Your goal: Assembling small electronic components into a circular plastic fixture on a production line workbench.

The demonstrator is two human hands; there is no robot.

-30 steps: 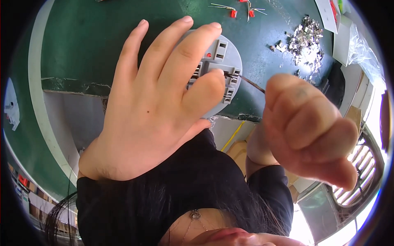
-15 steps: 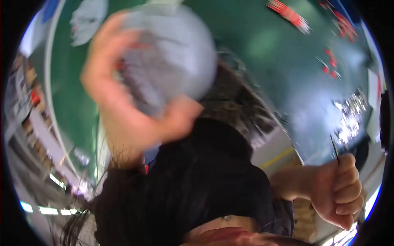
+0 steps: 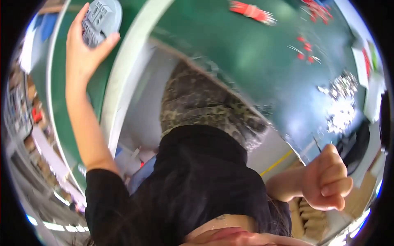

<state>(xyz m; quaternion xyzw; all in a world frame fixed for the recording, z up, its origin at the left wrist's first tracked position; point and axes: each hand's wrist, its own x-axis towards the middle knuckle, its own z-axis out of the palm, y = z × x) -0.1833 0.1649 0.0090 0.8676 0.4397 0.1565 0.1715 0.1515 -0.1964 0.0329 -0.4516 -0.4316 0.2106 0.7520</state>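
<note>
My left hand (image 3: pixel 88 51) reaches far out at the upper left, fingers and thumb curved around the edge of a round grey moulded piece (image 3: pixel 102 20) with raised shapes on its face. This piece is over the long green strip (image 3: pixel 59 123); whether it rests there I cannot tell. On the right, my right hand (image 3: pixel 328 180) is closed in a fist beside the table's near edge. A thin dark pointed tool (image 3: pixel 317 142) sticks out from that fist; most of it is hidden by the fingers.
The green table (image 3: pixel 213 45) holds a red bundle with pale wire ends (image 3: pixel 251 11), several loose red pieces with wires (image 3: pixel 304 49), another red heap (image 3: pixel 318 10) and shiny small metal parts (image 3: pixel 342 98). A white rail (image 3: pixel 127 61) separates table and strip. Black cloth (image 3: pixel 355 143) lies at right.
My left hand has carried the grey piece away from me, up and left to the green strip. My right fist has shifted slightly left and up, still with the thin tool.
</note>
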